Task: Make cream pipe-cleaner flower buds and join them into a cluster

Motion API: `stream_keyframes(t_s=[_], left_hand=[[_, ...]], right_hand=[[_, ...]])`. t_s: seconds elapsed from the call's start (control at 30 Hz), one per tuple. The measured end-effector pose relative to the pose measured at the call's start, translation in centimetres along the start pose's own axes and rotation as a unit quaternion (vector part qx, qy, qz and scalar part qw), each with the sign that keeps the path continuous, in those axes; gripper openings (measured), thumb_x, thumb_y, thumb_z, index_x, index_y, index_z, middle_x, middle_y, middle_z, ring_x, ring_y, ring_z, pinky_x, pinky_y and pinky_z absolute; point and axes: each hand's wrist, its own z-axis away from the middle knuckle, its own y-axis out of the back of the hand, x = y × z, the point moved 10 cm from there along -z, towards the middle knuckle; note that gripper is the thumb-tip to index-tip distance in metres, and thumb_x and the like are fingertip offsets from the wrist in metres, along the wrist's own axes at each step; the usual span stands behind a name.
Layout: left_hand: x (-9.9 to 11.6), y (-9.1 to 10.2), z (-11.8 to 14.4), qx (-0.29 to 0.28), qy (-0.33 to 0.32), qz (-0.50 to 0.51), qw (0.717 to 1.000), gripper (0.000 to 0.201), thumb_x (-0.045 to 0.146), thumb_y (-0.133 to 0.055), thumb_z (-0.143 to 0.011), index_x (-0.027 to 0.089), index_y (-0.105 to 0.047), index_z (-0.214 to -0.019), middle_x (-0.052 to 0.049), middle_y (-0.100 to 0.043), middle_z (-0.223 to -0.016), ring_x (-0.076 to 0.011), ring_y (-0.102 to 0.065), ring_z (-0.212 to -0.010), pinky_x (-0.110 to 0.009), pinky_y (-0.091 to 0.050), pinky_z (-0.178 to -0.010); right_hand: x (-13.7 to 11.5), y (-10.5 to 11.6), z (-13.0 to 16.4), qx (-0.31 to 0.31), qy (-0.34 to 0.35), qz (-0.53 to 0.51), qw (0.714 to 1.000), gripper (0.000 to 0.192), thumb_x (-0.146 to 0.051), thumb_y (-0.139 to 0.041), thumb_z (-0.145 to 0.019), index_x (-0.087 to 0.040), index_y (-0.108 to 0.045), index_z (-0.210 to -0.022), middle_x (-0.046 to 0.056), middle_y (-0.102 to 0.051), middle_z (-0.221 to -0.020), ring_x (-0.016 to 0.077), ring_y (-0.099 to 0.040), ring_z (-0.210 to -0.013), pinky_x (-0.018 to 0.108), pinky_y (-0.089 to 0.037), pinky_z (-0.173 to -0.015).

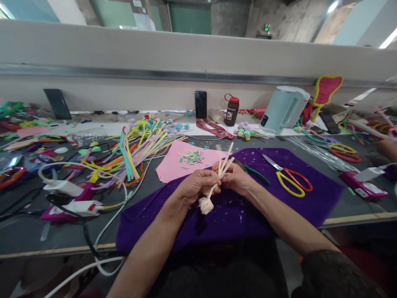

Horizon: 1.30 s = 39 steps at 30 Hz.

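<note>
Between both hands is a small bundle of cream pipe cleaners (206,205), its fluffy flower-like end hanging down and several straight stems pointing up. My left hand (200,182) is closed, pinching the bundle around its middle. My right hand (235,179) is closed too, its fingers gripping the stems beside the left fingertips. Under the hands lies a purple cloth (182,223) dotted with pale bits of fluff. Dark green-handled pliers (257,174) rest just beyond my right hand. To the right, scissors (287,174) with one red and one yellow handle lie open on the cloth.
A pink sheet (167,165) holds small coloured clippings. Long coloured pipe cleaners (133,159) are heaped at the left, near white chargers (79,207) and a trailing cable. A phone (200,105), a brown bottle (232,111) and a pale green kettle (283,108) stand at the back.
</note>
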Motion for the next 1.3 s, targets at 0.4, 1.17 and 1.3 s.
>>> stream_keyframes(t_s=[0.4,1.17,1.3], left_hand=[[-0.3,-2.0,0.3,-0.053,0.026,0.052,0.997,0.014,0.023,-0.067,-0.065,0.010,-0.061,-0.062,-0.003,-0.059,-0.048,-0.0105,-0.055,-0.047,-0.021,-0.039,-0.049],[4.7,1.1,1.4,0.192,-0.171,-0.285,0.923,0.023,0.033,-0.058,-0.071,0.016,-0.052,-0.057,0.006,-0.045,-0.047,-0.0069,-0.036,-0.043,-0.020,-0.030,-0.045],[4.8,1.3,1.7,0.210,-0.182,-0.327,0.903,0.021,0.035,-0.058,-0.070,0.016,-0.056,-0.061,0.004,-0.051,-0.053,-0.0085,-0.042,-0.048,-0.020,-0.033,-0.049]], right_hand=[[-0.9,-0.5,-0.1,-0.040,0.049,0.015,0.998,0.021,-0.024,-0.075,-0.056,-0.016,-0.057,-0.064,-0.002,-0.051,-0.060,0.0072,-0.042,-0.048,0.017,-0.026,-0.039],[-2.1,1.7,0.1,0.107,0.082,0.127,0.983,0.016,-0.028,-0.063,-0.067,-0.013,-0.060,-0.065,-0.004,-0.050,-0.046,0.0057,-0.040,-0.037,0.018,-0.026,-0.035],[-2.3,1.7,0.1,0.117,0.082,0.151,0.978,0.018,-0.028,-0.065,-0.066,-0.014,-0.056,-0.060,-0.005,-0.048,-0.044,0.0054,-0.039,-0.036,0.018,-0.026,-0.036]])
